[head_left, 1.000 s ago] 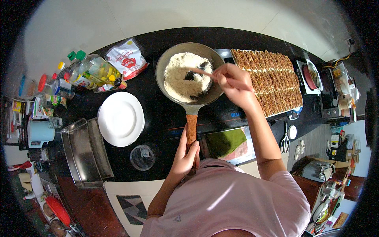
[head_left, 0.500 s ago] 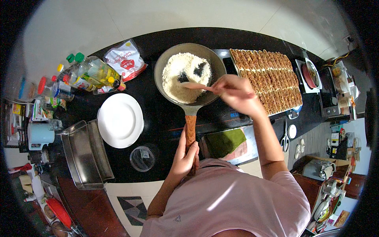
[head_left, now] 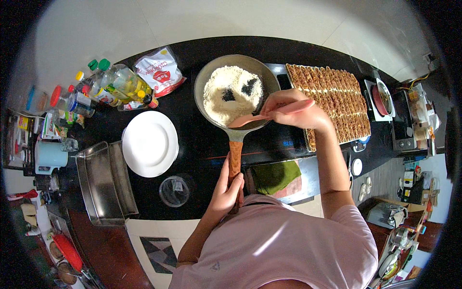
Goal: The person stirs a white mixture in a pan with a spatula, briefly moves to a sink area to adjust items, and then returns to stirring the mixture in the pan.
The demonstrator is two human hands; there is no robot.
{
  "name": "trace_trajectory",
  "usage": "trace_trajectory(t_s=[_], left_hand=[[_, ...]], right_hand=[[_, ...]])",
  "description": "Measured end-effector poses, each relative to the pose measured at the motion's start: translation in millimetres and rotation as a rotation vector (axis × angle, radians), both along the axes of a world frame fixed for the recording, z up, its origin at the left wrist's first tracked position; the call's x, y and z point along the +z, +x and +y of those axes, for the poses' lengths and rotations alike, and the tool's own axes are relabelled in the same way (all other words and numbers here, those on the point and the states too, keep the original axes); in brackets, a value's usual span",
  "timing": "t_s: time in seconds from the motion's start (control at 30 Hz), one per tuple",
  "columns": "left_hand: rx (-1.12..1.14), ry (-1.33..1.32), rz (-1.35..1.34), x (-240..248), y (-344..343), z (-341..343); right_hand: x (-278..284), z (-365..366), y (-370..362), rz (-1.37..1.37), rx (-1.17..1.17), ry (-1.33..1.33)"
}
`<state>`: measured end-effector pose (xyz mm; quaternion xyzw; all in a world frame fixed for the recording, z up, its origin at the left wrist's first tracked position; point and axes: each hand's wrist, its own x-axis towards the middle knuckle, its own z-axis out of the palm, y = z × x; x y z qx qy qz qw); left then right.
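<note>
A grey frying pan (head_left: 206,77) full of pale crumbly flour-like powder (head_left: 226,96) sits on the black counter, with dark patches of pan bottom showing through. My left hand (head_left: 227,187) grips its wooden handle (head_left: 235,161) near the counter's front edge. My right hand (head_left: 292,111) holds a pink spatula (head_left: 262,117) whose blade lies at the pan's near right rim.
A tray of brown bars (head_left: 332,101) lies right of the pan. A white plate (head_left: 150,143), a metal loaf tin (head_left: 103,183) and a clear cup (head_left: 174,191) stand left. Bottles (head_left: 108,84) and a red-and-white bag (head_left: 158,72) sit behind. A green cloth (head_left: 274,176) lies near me.
My right hand drew the spatula back from the middle of the pan to its near right rim. Dark bare patches opened in the powder. My left hand stayed on the handle.
</note>
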<state>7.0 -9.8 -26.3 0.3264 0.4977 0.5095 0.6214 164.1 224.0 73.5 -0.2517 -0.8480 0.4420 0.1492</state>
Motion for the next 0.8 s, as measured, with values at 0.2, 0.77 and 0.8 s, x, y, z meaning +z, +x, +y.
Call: trace_trajectory(t_s=[0.2, 0.77, 0.8], left_hand=[[0.03, -0.067, -0.026, 4.8, 1.2, -1.7], [-0.015, -0.056, -0.006, 7.8, -1.3, -0.3], [-0.024, -0.074, -0.012, 9.2, -1.6, 0.0]], right_hand=[[-22.9, -28.8, -39.6, 0.168, 0.027, 0.3], [-31.3, 47.1, -22.3, 0.217, -0.668, 0.258], [-36.6, 44.7, -29.5, 0.247, -0.642, 0.271]])
